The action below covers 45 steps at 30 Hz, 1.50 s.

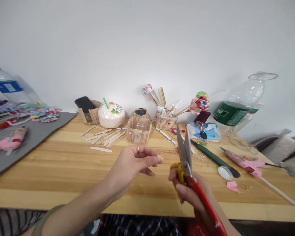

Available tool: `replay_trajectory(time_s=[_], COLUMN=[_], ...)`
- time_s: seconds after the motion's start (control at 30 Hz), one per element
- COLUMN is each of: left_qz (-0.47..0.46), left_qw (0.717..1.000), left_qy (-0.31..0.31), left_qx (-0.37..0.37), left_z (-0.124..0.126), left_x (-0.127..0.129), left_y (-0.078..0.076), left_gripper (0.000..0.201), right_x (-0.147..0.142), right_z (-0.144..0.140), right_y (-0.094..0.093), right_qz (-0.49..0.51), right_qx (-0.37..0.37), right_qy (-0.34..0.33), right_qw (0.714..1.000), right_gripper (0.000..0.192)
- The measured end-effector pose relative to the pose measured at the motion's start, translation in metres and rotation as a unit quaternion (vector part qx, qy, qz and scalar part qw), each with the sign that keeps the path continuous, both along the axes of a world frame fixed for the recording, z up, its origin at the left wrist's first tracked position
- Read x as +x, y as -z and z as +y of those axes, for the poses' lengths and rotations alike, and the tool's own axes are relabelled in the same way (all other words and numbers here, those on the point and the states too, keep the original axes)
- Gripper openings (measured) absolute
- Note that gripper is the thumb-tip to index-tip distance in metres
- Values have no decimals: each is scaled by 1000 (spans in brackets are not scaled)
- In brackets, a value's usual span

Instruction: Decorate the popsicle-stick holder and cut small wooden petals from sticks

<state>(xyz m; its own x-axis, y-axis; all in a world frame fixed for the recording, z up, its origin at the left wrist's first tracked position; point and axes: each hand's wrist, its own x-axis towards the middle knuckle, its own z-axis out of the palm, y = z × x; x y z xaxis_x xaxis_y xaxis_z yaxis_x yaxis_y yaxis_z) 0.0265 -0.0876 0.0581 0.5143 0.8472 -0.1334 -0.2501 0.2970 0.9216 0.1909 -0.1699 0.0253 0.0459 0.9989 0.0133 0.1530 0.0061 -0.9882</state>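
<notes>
Between thumb and forefinger, my left hand [137, 160] pinches a short piece of wooden craft stick [160, 158], with most of it hidden by the fingers. My right hand [190, 193] grips scissors [186, 160] with red and yellow handles, blades pointing up and slightly parted. The blades stand to the right of the stick piece, apart from it. Beyond my left hand is a small basket [139, 131] made of wooden pieces with coloured bits on its front. Loose craft sticks [113, 137] lie in a pile to its left, and a single craft stick [101, 149] lies nearer.
A white coconut [111, 116] with a green straw and a stick holder [95, 113] with a phone [85, 104] stand behind. At right are a green cutter-like tool [216, 159], a pink glue gun [245, 162] and a large bottle [236, 108]. Another pink glue gun [11, 141] lies left.
</notes>
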Motion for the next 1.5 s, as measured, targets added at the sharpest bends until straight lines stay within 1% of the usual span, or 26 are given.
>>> replay_trajectory(time_s=[0.1,0.17,0.3,0.5,0.67,0.83,0.97,1.07,1.13,1.37,1.5], left_qz=[-12,-21,-32,-46,-46,-33,-34,-36,-37,-36,-35], left_qw=[1000,1000,999,999,998,999,998,998,998,998,998], left_qy=[0,1,-2,-21,-31,-40,-47,-45,-43,-42,-46], left_qx=[6,7,9,17,16,8,6,6,8,4,10], left_z=[3,3,2,-1,-2,-3,-5,-5,-5,-5,-4], left_x=[-1,-1,-1,4,6,8,9,8,8,9,9], left_y=[-2,-3,-4,-4,-3,-2,-3,-3,-3,-6,-5], left_gripper=[12,12,11,11,11,11,10,11,11,12,11], right_x=[4,4,1,-7,-8,-7,-8,-9,-9,-4,-3], right_z=[-5,-5,-5,-5,-6,-6,-5,-5,-5,-5,-4], right_y=[3,5,7,2,-2,0,-1,-2,-2,-5,0], right_qz=[-60,-90,-106,-83,-93,-118,-120,-121,-123,-152,-153], right_qx=[-22,-36,-57,-62,-73,-44,-59,-57,-53,-49,-39], right_qy=[-62,-77,-86,-83,-106,-57,-74,-54,-52,-89,-84], right_qw=[996,992,989,991,987,990,988,990,990,983,984], right_gripper=[58,64,68,65,64,62,65,63,62,62,63])
